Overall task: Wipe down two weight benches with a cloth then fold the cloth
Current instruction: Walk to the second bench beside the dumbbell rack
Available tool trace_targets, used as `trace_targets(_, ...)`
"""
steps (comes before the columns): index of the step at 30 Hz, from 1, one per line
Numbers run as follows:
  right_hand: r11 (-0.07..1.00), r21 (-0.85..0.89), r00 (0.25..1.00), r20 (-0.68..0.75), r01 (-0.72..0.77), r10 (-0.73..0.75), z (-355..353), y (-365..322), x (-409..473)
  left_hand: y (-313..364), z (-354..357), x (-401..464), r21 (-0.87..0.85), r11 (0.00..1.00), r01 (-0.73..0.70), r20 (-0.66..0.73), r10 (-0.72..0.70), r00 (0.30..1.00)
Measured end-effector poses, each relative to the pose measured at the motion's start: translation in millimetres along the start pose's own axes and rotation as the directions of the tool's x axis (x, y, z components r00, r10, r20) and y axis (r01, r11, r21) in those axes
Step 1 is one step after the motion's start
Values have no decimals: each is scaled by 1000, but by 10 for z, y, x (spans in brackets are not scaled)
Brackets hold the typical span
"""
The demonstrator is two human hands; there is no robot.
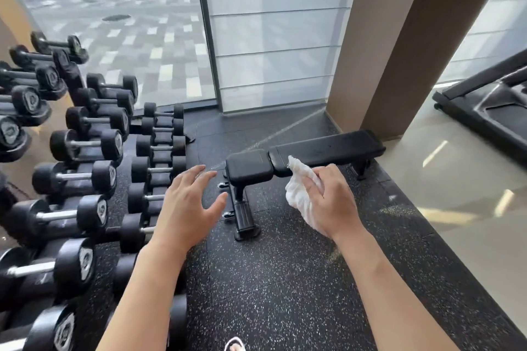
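Right hand (330, 202) grips the bunched white cloth (301, 191), fingers curled round it, held in the air before the black weight bench (308, 157). Left hand (188, 205) hovers empty, fingers spread wide, beside the dumbbell rack (94, 151).

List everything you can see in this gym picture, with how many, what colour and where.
weight bench: one, black, flat on the floor ahead, centre
cloth: one, white, bunched in the right hand
dumbbells: many, black with metal handles, on racks at left
floor: one, black speckled rubber, underfoot
window: one, clear, far wall, paving outside
blind: one, pale grey, right of the window
pillar: one, brown, right of the blind
treadmill: one, black, far right
left hand: one, open, empty
right hand: one, gripping the cloth
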State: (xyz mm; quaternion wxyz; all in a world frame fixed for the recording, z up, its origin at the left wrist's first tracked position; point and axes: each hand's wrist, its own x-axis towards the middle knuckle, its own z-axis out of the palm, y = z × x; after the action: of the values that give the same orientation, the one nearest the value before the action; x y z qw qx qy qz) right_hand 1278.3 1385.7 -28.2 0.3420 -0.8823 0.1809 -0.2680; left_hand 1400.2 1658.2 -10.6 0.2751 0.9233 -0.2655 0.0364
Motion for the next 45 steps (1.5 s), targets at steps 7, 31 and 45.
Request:
trace_targets(7, 999, -48, 1000, -9, 3, -4, 429, -170, 815, -400, -117, 955, -39, 999, -19, -13, 19, 1000)
trace_targets(31, 982, 152, 974, 177, 112, -139, 1252, 938, 3829, -299, 615, 3333, 14, 981, 192, -119, -189, 975)
trace_targets(45, 980, 177, 958, 251, 94, -137, 2073, 1283, 4951, -892, 942, 4608, 21, 971, 240, -110, -237, 965)
